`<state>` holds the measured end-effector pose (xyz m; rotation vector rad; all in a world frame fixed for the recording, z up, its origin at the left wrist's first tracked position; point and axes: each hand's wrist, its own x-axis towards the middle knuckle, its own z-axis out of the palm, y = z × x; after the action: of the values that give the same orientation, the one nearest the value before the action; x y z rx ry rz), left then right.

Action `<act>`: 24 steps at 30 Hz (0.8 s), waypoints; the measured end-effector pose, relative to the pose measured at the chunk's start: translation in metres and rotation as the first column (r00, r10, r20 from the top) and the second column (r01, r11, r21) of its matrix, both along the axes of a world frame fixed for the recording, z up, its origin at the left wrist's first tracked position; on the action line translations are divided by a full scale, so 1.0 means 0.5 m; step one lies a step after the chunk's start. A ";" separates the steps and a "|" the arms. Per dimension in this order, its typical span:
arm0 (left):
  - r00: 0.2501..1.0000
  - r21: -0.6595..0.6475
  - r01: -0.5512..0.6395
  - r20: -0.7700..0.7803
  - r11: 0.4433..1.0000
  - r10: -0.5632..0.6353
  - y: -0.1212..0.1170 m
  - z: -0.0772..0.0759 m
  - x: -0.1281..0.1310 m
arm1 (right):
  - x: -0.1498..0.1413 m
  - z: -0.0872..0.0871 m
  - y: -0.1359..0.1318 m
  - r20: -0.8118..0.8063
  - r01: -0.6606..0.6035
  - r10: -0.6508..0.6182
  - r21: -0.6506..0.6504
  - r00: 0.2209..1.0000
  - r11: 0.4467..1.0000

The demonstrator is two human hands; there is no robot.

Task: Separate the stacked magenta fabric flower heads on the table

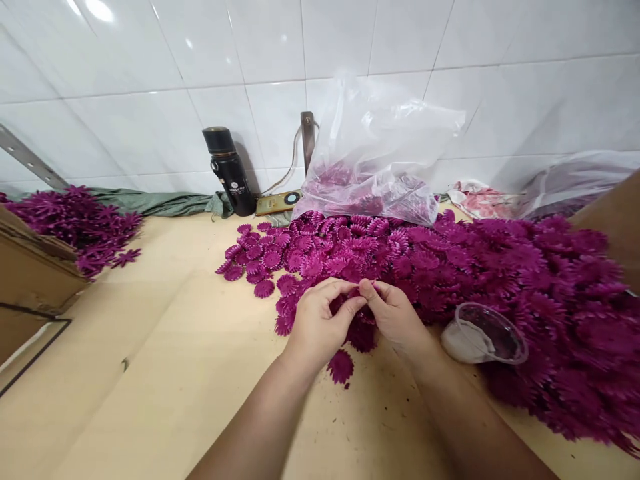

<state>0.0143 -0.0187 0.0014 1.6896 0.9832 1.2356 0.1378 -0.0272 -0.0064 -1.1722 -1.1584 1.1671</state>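
My left hand (323,320) and my right hand (395,313) meet at the fingertips, just in front of a heap of purple artificial flower heads (350,250). Both are closed in a pinch, thumb against fingers. A speck of purple shows at the fingertips, but what they hold is too small and covered to make out. Below my left fingers, a single purple flower head (341,367) lies on the table. Right of my right wrist, a clear plastic cup (500,333) with something white inside leans tilted against the flowers.
A clear plastic bag (375,147) of purple pieces stands behind the heap. Beside it are a black bottle (231,173) and a yellowish flat device (275,204) against the tiled wall. More purple star-shaped pieces (83,223) lie at the left, by a cardboard box (35,267).
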 end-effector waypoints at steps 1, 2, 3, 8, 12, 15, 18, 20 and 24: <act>0.998 -0.068 -0.016 0.066 0.998 0.021 0.002 0.000 -0.001 | -0.002 0.002 -0.002 -0.009 -0.034 0.034 0.006 0.999 0.999; 0.989 -0.148 -0.027 0.143 0.989 0.048 0.004 0.000 -0.003 | -0.004 0.005 -0.005 -0.021 -0.079 0.079 0.014 0.997 0.997; 0.971 -0.230 -0.027 0.223 0.973 0.080 0.006 0.001 -0.005 | -0.006 0.007 -0.008 -0.035 -0.130 0.131 0.023 0.991 0.991; 0.849 -0.471 0.041 0.481 0.881 0.217 0.010 0.004 -0.004 | -0.014 0.009 -0.015 -0.040 -0.259 0.261 0.043 0.965 0.965; 0.827 -0.515 0.065 0.507 0.855 0.243 0.005 0.000 0.006 | -0.018 0.004 -0.015 -0.050 -0.259 0.260 0.026 0.964 0.966; 0.823 -0.519 0.048 0.504 0.854 0.261 0.009 0.002 -0.003 | -0.017 0.007 -0.017 -0.049 -0.246 0.247 0.030 0.968 0.969; 0.759 -0.505 -0.084 0.526 0.859 0.383 0.030 0.010 -0.035 | -0.011 0.015 -0.021 -0.018 -0.221 0.222 0.047 0.975 0.974; 0.688 -0.466 -0.217 0.550 0.858 0.473 0.047 0.013 -0.058 | -0.006 0.021 -0.022 0.007 -0.200 0.200 0.076 0.980 0.977; 0.841 -0.337 -0.310 0.338 0.889 0.422 0.062 0.000 -0.067 | 0.002 0.023 -0.019 0.056 -0.072 0.068 0.079 0.996 0.994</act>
<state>-0.0190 0.0121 0.0013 0.9976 1.1872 1.5434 0.1386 -0.0366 0.0050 -1.1150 -1.2846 1.1365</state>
